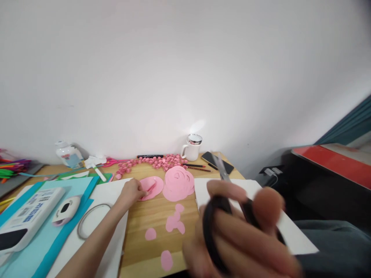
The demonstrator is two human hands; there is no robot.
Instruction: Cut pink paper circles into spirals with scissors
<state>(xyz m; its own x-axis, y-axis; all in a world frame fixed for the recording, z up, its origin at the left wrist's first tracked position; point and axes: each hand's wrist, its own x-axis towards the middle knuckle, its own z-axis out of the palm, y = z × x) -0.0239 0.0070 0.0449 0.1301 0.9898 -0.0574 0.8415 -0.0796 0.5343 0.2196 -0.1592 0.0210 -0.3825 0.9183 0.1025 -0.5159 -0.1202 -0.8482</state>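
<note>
My right hand [243,231], close to the camera and blurred, is wrapped round a pair of scissors [222,170], its fingers through the black handles and the blades pointing up and away. Farther off, my left hand [133,191] reaches across the white paper to a pink paper disc [156,185]. Its fingers are pinched together at the disc's left side, on a small curled pink paper piece [151,188]. Beside the disc lies a stack of pink paper circles [179,183]. Small pink paper cutouts [173,223] are scattered on the wooden table [139,255] nearer me.
Many small pink curls [156,162] line the back, by a white mug [192,148], pencils [197,168] and a phone [222,162]. At left are a tape roll [94,220], a small white device [66,210], a white box [31,216] and a bottle [68,154]. White paper [295,235] lies right.
</note>
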